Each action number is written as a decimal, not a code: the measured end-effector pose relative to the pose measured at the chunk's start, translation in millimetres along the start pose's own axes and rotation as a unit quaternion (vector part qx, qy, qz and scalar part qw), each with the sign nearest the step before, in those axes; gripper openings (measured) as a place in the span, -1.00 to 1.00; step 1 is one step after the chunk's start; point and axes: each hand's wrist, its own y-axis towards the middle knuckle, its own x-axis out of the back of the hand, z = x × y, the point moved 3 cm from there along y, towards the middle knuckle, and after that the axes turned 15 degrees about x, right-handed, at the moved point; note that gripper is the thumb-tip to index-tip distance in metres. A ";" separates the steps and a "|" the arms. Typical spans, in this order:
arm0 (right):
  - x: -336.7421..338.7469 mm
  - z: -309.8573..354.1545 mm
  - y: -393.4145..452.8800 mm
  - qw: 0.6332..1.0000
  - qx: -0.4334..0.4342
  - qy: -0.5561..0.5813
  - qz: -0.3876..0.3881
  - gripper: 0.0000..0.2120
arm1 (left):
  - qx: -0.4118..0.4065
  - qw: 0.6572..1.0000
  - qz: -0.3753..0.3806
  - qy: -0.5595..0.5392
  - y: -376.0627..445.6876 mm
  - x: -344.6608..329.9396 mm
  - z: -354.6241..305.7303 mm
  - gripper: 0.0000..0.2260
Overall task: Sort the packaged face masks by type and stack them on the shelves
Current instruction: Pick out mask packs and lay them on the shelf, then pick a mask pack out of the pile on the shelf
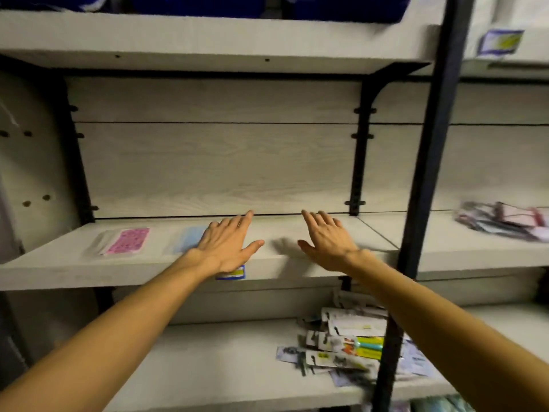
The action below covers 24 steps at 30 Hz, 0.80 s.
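Both my arms reach out over the middle shelf (297,260), a pale wood-grain board. My left hand (230,243) is spread flat with straight fingers and holds nothing. Its outer edge overlaps a packaged light blue mask (185,239) that lies flat on the shelf. A packaged pink patterned mask (126,241) lies further left. My right hand (326,240) is also flat with straight fingers, empty, above bare shelf. A blurred heap of mixed mask packets (505,224) sits on the neighbouring shelf to the right.
A black metal upright (424,179) divides the two shelf bays. On the lower shelf lies a jumble of carded packets (350,346). A blue price label (233,273) is stuck on the shelf's front edge. Dark blue bins (341,7) stand on the top shelf.
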 end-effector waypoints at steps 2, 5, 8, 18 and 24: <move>18.4 -26.5 -44.9 1.000 0.010 -0.017 -0.019 -0.26 | -0.031 0.999 -0.009 -0.007 -10.7 10.5 -52.7 -0.30; 43.5 -68.1 -114.4 0.997 0.021 -0.058 -0.034 -0.34 | -0.095 0.995 -0.024 -0.019 -30.5 17.7 -132.9 -0.34; 68.0 -114.0 -182.7 0.995 -0.007 -0.082 -0.052 -0.45 | -0.152 0.986 -0.051 -0.044 -46.9 27.4 -206.4 -0.40; 112.0 -226.8 -349.7 0.988 -0.118 -0.097 -0.022 -0.32 | -0.296 0.951 -0.082 -0.027 -65.3 71.9 -403.8 -0.57; 106.8 -290.9 -391.2 0.977 -0.168 -0.131 -0.018 -0.37 | -0.308 0.948 -0.084 -0.004 -37.6 68.0 -480.8 -0.61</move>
